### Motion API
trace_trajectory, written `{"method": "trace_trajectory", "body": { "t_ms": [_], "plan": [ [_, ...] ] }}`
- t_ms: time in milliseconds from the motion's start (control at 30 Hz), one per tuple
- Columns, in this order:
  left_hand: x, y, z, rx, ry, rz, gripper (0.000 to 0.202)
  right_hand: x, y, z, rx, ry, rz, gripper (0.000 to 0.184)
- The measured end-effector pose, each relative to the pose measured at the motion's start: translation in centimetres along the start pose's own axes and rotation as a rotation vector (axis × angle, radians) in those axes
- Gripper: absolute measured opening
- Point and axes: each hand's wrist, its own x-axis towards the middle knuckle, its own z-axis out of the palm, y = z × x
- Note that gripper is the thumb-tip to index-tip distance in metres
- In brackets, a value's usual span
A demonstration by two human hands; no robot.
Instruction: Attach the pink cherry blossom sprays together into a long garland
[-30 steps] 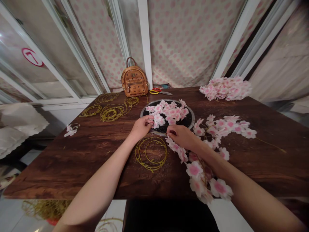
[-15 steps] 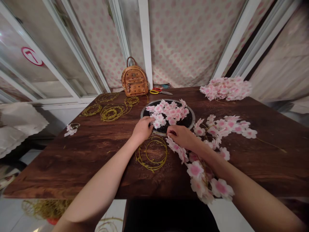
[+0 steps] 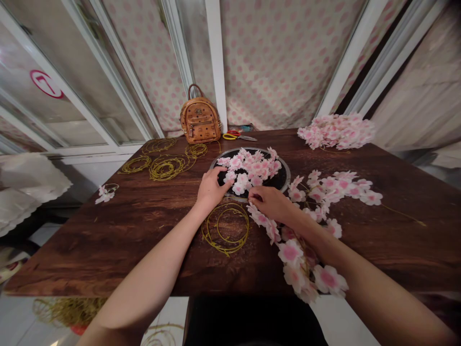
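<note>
Pink and white artificial blossoms (image 3: 257, 166) lie heaped on a round black plate with a silver rim (image 3: 286, 185). At the heap's left edge is my left hand (image 3: 212, 186), thumb and forefinger spread apart, the thumb tip close to a blossom. My right hand (image 3: 268, 202) is closed in a pinch at the plate's front rim, on the end of a blossom garland (image 3: 291, 252). That garland trails under my right forearm towards the table's front edge. The pinched tip itself is hidden by the fingers. A double-ringed yellow-green vine wreath (image 3: 225, 229) lies just in front of the plate.
More blossom sprays (image 3: 342, 185) lie to the right, and a large bunch (image 3: 336, 131) at the back right. Coiled vines (image 3: 167, 167) and a few loose blossoms (image 3: 106, 193) are on the left. A brown backpack (image 3: 200, 120) and scissors (image 3: 239, 136) stand at the back.
My left hand's fingers have spread apart, with its thumb and forefinger now separated beside the blossoms. My right hand keeps its pinch in the same place.
</note>
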Motion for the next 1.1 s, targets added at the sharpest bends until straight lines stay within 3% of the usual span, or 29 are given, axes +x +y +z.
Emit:
{"method": "trace_trajectory", "body": {
  "t_ms": [133, 333, 433, 600, 833, 1000, 1100],
  "plan": [
    [-0.1, 0.1, 0.5, 0.105, -0.024, 0.128, 0.018, -0.1, -0.2, -0.1, -0.011, -0.006, -0.005, 0.015],
    [0.2, 0.3, 0.4, 0.129, -0.029, 0.143, 0.004, -0.1, -0.3, 0.0, -0.032, -0.01, -0.007, 0.016],
    [0.3, 0.6, -0.5, 0.085, 0.028, 0.112, 0.004, 0.0, -0.2, 0.0, -0.03, -0.006, 0.005, 0.016],
    [0.1, 2.0, -2.2, -0.189, 0.024, 0.024, 0.011, 0.1, -0.1, 0.2, -0.01, 0.036, 0.039, 0.016],
    [-0.5, 3.9, -2.3, -0.697, -0.196, -0.138, 0.012, 0.1, 0.0, 0.2, -0.007, 0.104, 0.097, 0.015],
    [-0.1, 3.8, -2.6, -0.895, -0.179, -0.284, 0.01, 0.2, 0.1, 0.2, -0.017, 0.106, 0.082, 0.017],
    [0.3, 3.3, -2.9, -0.899, -0.131, -0.312, 0.01, 0.2, 0.2, 0.3, -0.013, 0.104, 0.076, 0.017]
  ]
}}
